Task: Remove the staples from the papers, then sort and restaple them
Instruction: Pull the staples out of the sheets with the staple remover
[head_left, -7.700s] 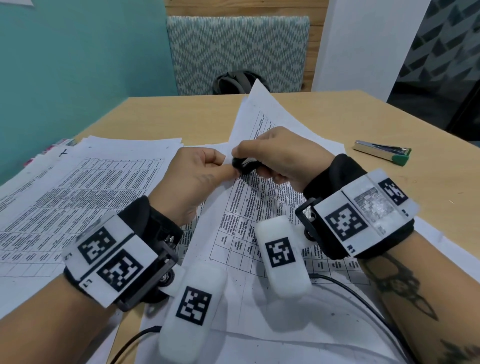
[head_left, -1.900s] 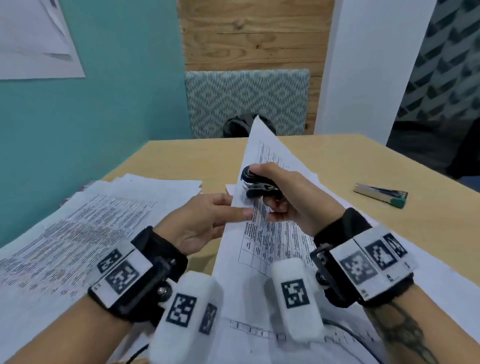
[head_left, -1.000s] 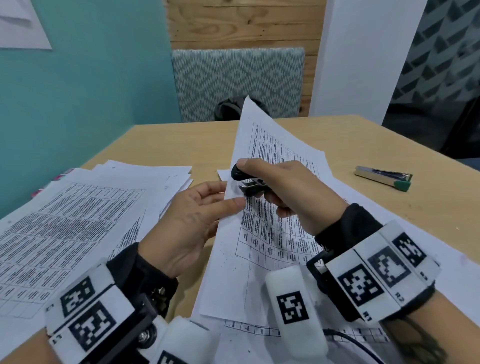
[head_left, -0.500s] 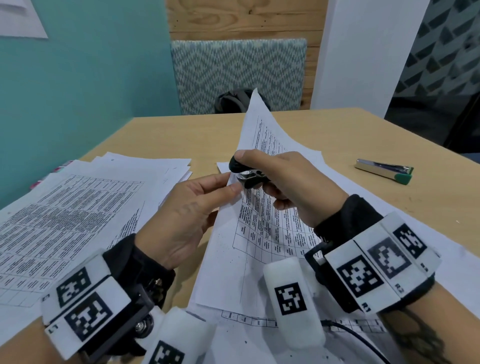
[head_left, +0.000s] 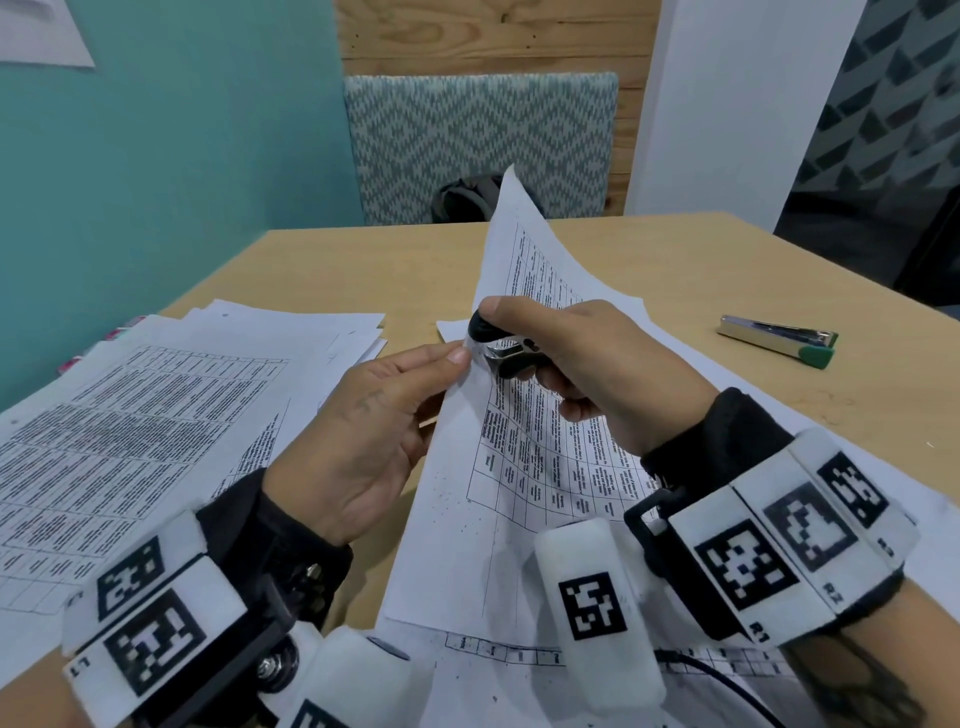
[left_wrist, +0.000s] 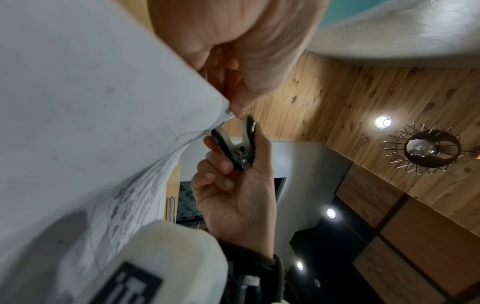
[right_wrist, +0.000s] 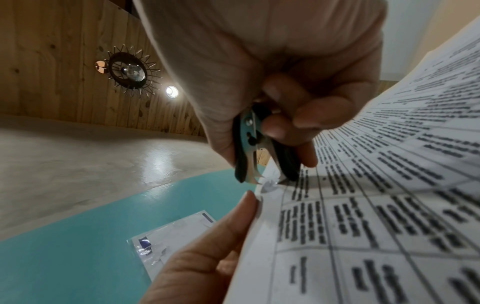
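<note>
Paper sheet (head_left: 524, 467) lifted off desk (head_left: 675, 270), corner pinched by your left hand (head_left: 363, 431). Your right hand (head_left: 587, 374) clamps staple remover (head_left: 501, 348), now shifted back onto that corner, claws astride it; staple itself unclear. Stapler (head_left: 779, 340) at 2 o'clock, sorted pile (head_left: 130, 415) at 9.
</note>
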